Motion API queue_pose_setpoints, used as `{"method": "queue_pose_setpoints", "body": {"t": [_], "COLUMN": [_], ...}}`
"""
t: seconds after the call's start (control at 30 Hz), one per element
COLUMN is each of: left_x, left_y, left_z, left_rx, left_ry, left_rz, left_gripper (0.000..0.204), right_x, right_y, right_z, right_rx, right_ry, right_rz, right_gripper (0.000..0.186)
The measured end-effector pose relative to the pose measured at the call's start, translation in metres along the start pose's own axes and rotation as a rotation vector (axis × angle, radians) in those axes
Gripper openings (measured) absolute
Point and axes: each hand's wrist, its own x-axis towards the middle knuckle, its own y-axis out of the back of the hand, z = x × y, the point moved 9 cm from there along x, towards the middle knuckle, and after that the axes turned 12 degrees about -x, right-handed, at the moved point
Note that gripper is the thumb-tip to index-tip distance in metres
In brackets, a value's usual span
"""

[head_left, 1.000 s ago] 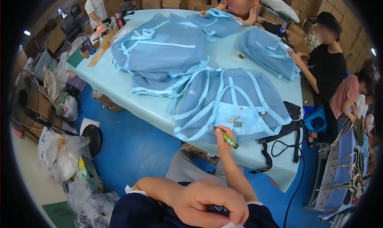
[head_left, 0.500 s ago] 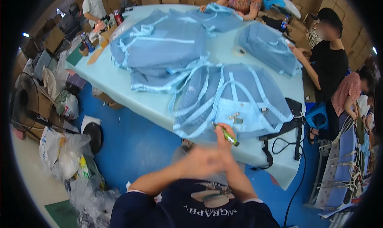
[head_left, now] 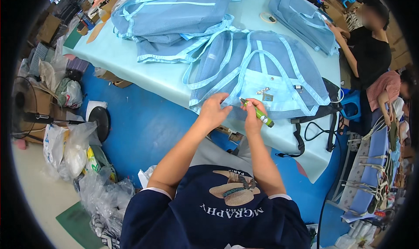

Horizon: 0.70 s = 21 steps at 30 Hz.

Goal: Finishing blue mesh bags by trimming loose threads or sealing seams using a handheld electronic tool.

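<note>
A blue mesh bag [head_left: 297, 69] with pale straps lies on the near edge of the table [head_left: 96, 52], its light pocket [head_left: 251, 83] facing up with small metal pieces [head_left: 263, 90] on it. My left hand [head_left: 213, 113] is at the bag's lower left edge, thumb and fingers apart; whether it touches the fabric I cannot tell. Beside it, my right hand [head_left: 254, 114] grips a green marker [head_left: 264, 118], tip up and left, over the bag's lower edge.
More blue mesh bags [head_left: 170, 20] are piled behind. A person in black [head_left: 366, 57] works on another bag [head_left: 297, 18]. Black straps [head_left: 298, 138] hang over the table's right corner. A fan [head_left: 98, 123] and plastic sacks [head_left: 76, 151] stand on the left floor.
My left hand has risen from near my body to the bag's edge. My right hand keeps the marker. The view has shifted, so the table sits higher in the picture.
</note>
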Motion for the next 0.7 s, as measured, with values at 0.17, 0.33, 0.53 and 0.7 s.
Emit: {"method": "queue_pose_setpoints", "body": {"t": [0.17, 0.33, 0.53, 0.7], "left_x": [0.018, 0.018, 0.016, 0.016], "left_y": [-0.017, -0.033, -0.034, -0.031], "left_z": [-0.015, -0.043, -0.044, -0.043], "left_rx": [-0.132, -0.550, -0.732, -0.719], "left_ry": [0.058, 0.416, 0.397, 0.411], "left_rz": [-0.081, -0.245, -0.294, -0.274], "left_gripper": [0.036, 0.022, 0.023, 0.024], "right_x": [-0.001, 0.000, -0.001, -0.002], "right_y": [0.003, -0.001, -0.010, -0.016], "right_z": [-0.012, -0.012, -0.025, -0.033], "right_rx": [-0.069, -0.317, -0.354, -0.375], "right_ry": [0.061, 0.093, 0.259, 0.323], "right_rz": [0.020, 0.007, -0.021, -0.022], "right_gripper": [0.018, 0.015, 0.018, 0.018]}}
